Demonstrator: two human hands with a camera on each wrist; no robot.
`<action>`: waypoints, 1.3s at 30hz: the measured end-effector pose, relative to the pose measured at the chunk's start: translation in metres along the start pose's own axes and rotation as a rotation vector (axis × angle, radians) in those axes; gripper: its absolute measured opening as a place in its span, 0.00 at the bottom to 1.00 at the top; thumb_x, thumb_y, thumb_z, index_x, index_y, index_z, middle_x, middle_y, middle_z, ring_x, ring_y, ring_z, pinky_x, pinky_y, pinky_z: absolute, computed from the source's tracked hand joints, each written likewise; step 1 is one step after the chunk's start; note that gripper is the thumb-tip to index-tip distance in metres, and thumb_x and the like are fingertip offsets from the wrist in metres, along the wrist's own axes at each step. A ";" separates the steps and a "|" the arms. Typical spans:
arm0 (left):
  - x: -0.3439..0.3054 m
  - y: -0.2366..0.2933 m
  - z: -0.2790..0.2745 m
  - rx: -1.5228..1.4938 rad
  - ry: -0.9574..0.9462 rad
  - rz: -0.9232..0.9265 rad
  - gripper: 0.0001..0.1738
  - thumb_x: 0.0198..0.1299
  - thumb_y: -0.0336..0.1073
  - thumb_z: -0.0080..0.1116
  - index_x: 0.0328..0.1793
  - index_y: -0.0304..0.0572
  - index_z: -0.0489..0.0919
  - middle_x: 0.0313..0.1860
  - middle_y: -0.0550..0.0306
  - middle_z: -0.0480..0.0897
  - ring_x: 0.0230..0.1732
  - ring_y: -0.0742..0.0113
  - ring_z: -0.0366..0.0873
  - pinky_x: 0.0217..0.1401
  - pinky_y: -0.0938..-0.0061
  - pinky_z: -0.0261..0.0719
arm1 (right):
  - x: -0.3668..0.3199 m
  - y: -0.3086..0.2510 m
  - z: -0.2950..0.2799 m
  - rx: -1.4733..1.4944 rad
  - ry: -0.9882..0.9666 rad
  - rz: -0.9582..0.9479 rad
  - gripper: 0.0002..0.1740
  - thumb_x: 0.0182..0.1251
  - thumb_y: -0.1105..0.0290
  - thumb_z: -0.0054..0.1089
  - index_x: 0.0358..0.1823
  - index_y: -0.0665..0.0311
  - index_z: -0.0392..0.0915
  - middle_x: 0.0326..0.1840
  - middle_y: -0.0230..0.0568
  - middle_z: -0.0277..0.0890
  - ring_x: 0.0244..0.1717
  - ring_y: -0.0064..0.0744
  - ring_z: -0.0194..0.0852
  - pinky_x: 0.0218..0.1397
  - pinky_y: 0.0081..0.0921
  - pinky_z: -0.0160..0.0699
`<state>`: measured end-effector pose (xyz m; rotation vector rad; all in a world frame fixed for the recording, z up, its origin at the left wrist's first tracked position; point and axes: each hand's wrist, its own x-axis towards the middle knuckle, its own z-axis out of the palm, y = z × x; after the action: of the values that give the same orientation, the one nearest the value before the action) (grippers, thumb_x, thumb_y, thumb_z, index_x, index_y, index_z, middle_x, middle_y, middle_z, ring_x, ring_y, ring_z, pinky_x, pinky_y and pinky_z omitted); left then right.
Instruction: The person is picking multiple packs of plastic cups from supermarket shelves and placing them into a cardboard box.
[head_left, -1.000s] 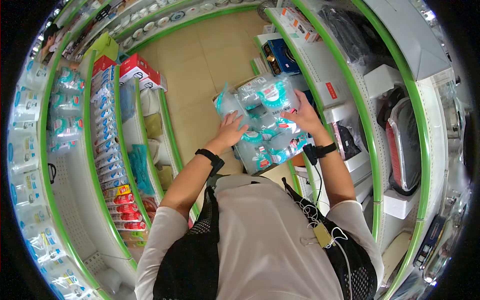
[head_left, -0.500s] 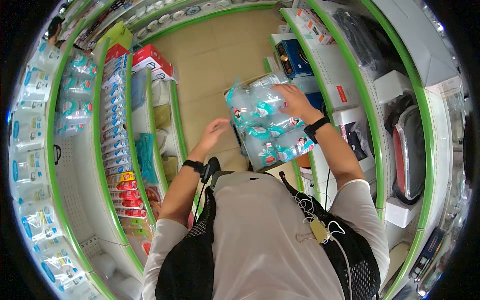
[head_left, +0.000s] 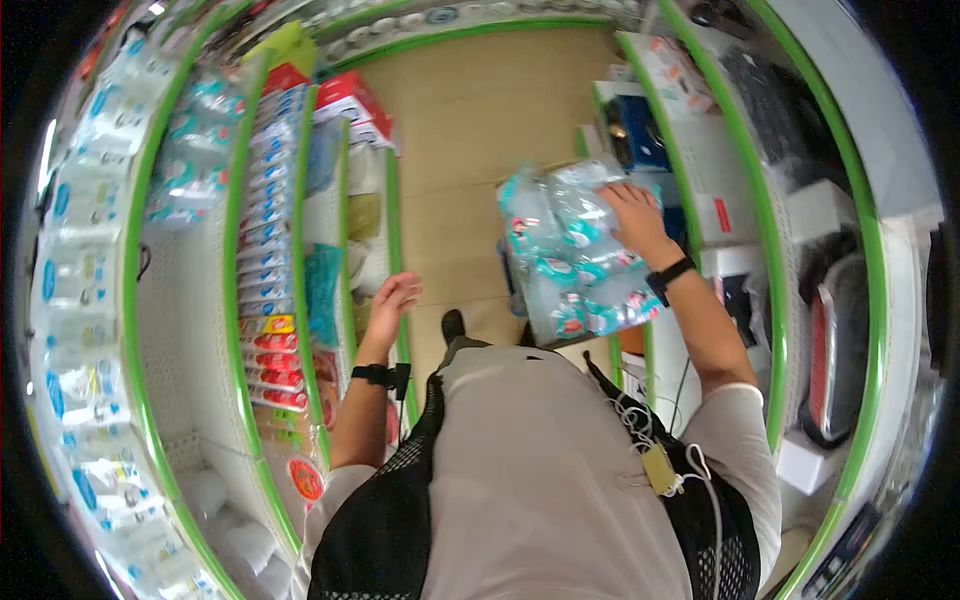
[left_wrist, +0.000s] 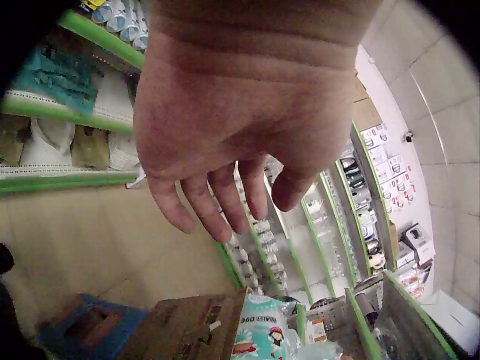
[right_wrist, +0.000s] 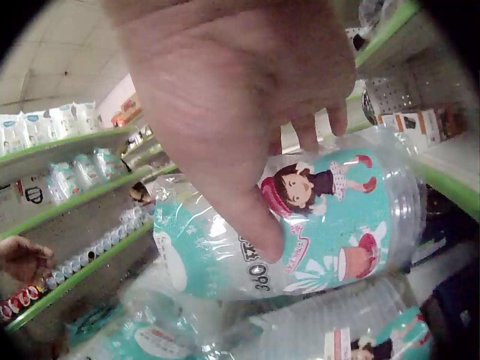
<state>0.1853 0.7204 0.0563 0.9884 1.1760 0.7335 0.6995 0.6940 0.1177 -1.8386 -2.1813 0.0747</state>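
Observation:
In the head view several teal-and-clear wrapped packs of plastic cups (head_left: pixel 585 255) lie in an open cardboard box. My right hand (head_left: pixel 636 222) rests on a pack at the box's right side. The right wrist view shows that hand (right_wrist: pixel 247 112) with its thumb lying across a cup pack (right_wrist: pixel 330 217) printed with a cartoon girl; the other fingertips are partly hidden behind the pack. My left hand (head_left: pixel 394 300) hangs in the air left of the box, holding nothing. Its fingers (left_wrist: pixel 223 214) are relaxed and slightly bent in the left wrist view, above the cardboard box (left_wrist: pixel 184 326).
Left shelves hold clear cup packs (head_left: pixel 190 150), rolled packs (head_left: pixel 265 215) and red boxes (head_left: pixel 352 105). On the right shelves are a blue box (head_left: pixel 638 133) and a red-and-black item in plastic (head_left: pixel 828 350). A foot (head_left: pixel 453 327) stands on the tiled floor left of the box.
My left hand has come off the cup packs and moved left, away from the box. The right hand has shifted to the packs' upper right. The head view has turned, so the shelves appear further right.

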 end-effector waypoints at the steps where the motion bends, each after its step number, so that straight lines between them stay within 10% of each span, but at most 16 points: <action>1: -0.004 0.007 -0.006 0.004 0.047 0.014 0.16 0.72 0.37 0.54 0.63 0.49 0.80 0.59 0.61 0.84 0.61 0.67 0.80 0.64 0.68 0.73 | 0.003 0.000 0.010 0.007 -0.020 -0.005 0.40 0.46 0.79 0.72 0.65 0.50 0.73 0.69 0.35 0.73 0.73 0.45 0.66 0.75 0.50 0.62; 18: -0.001 0.161 -0.224 -0.104 0.664 0.495 0.12 0.68 0.36 0.60 0.56 0.47 0.80 0.50 0.64 0.83 0.53 0.71 0.80 0.57 0.71 0.75 | 0.009 -0.041 0.016 0.023 -0.036 0.123 0.54 0.44 0.77 0.70 0.79 0.57 0.60 0.84 0.51 0.52 0.84 0.63 0.44 0.85 0.54 0.45; 27: 0.124 0.255 -0.354 0.109 1.016 0.449 0.59 0.53 0.55 0.79 0.78 0.26 0.57 0.73 0.37 0.67 0.66 0.50 0.74 0.65 0.63 0.76 | 0.043 -0.102 0.005 0.222 0.211 0.317 0.43 0.52 0.78 0.70 0.74 0.62 0.66 0.79 0.56 0.60 0.80 0.59 0.53 0.83 0.48 0.51; 30: 0.169 0.257 -0.380 0.230 1.156 0.462 0.61 0.49 0.52 0.82 0.77 0.22 0.57 0.74 0.35 0.67 0.68 0.50 0.73 0.68 0.62 0.74 | 0.067 -0.145 0.000 0.243 0.243 0.317 0.41 0.54 0.79 0.68 0.73 0.62 0.66 0.78 0.56 0.62 0.80 0.58 0.55 0.83 0.48 0.51; 33: 0.193 0.258 -0.390 0.071 1.050 0.739 0.57 0.50 0.47 0.83 0.75 0.21 0.59 0.71 0.37 0.71 0.68 0.51 0.74 0.70 0.62 0.73 | 0.087 -0.163 0.002 0.269 0.283 0.302 0.41 0.56 0.79 0.68 0.73 0.62 0.65 0.77 0.55 0.63 0.80 0.57 0.55 0.83 0.46 0.51; 39: 0.159 0.272 -0.365 -0.033 0.873 0.695 0.46 0.54 0.45 0.80 0.70 0.24 0.67 0.63 0.42 0.79 0.63 0.55 0.78 0.68 0.64 0.73 | 0.138 -0.217 -0.014 0.332 0.309 0.175 0.40 0.56 0.77 0.68 0.73 0.65 0.66 0.74 0.55 0.66 0.79 0.56 0.57 0.83 0.45 0.52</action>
<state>-0.1211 1.0594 0.2118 1.0845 1.5424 1.8601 0.4757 0.7860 0.2050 -1.7156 -1.6853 0.1667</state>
